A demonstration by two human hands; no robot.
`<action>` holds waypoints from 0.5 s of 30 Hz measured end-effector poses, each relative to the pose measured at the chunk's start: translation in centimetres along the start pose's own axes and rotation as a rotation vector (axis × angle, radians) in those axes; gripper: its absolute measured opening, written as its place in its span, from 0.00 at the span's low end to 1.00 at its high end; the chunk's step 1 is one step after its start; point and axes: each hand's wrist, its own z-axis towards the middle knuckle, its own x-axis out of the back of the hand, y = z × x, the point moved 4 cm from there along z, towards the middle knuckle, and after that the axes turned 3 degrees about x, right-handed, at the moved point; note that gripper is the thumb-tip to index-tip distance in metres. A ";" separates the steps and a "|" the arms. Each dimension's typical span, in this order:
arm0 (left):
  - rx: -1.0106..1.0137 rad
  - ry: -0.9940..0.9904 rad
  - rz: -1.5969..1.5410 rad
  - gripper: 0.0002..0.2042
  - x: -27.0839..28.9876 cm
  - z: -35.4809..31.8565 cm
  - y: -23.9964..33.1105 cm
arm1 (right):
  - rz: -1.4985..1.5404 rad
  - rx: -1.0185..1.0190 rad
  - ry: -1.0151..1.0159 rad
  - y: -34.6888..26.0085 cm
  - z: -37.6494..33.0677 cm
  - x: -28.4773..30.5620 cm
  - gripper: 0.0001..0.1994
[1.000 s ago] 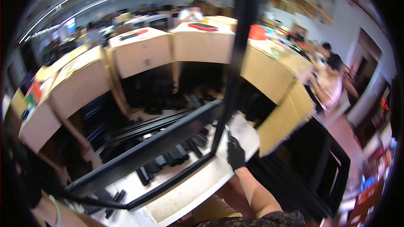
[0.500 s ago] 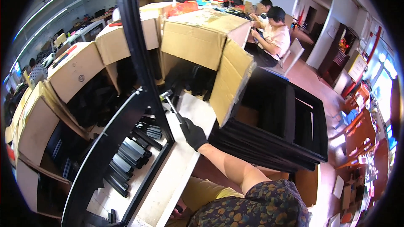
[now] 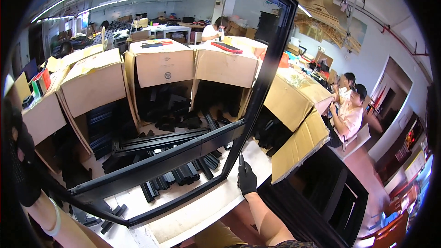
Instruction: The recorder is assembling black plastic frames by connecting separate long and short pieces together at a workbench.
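Observation:
A large black rectangular frame (image 3: pixel 272 66) with a crossbar (image 3: pixel 183 151) stands tilted in front of me over the white bench. At the far left, my left hand (image 3: pixel 23 170), in a dark glove with bare fingertips, is closed around the frame's side; shadow hides part of the grip. My right hand (image 3: pixel 247 179), in a black glove, is closed on the handle of a hammer (image 3: pixel 241 160), just right of the frame's lower corner. The hammer's head cannot be made out against the dark post.
Cardboard boxes (image 3: pixel 163 66) holding black strips curve around the bench (image 3: pixel 183 227). Short black profiles (image 3: pixel 183 174) lie behind the frame. Scissors (image 3: pixel 156 43) and a red-edged device (image 3: pixel 227 47) rest on boxes. Black frames (image 3: pixel 317 197) are stacked at right; co-workers (image 3: pixel 351 115) sit beyond.
My view has swung left and up. The frame now leans differently, with its crossbar nearer level. My left hand has come into view; the hammer's head, seen earlier beside the post, no longer shows.

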 end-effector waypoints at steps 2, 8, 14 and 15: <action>0.069 -0.120 -0.219 0.12 1.5 -0.3 -0.4 | -0.009 0.036 -0.024 -0.3 0.2 -0.7 0.22; 0.186 -0.495 -0.944 0.11 1.8 3.2 0.6 | -0.017 0.060 -0.007 0.0 0.6 -0.5 0.22; 0.215 -0.363 -0.857 0.11 2.5 6.8 9.4 | -0.014 0.073 -0.006 -0.3 0.3 -0.4 0.21; 0.211 -0.274 -0.727 0.10 3.9 4.1 5.0 | 0.003 0.082 -0.016 -0.6 0.2 -0.8 0.21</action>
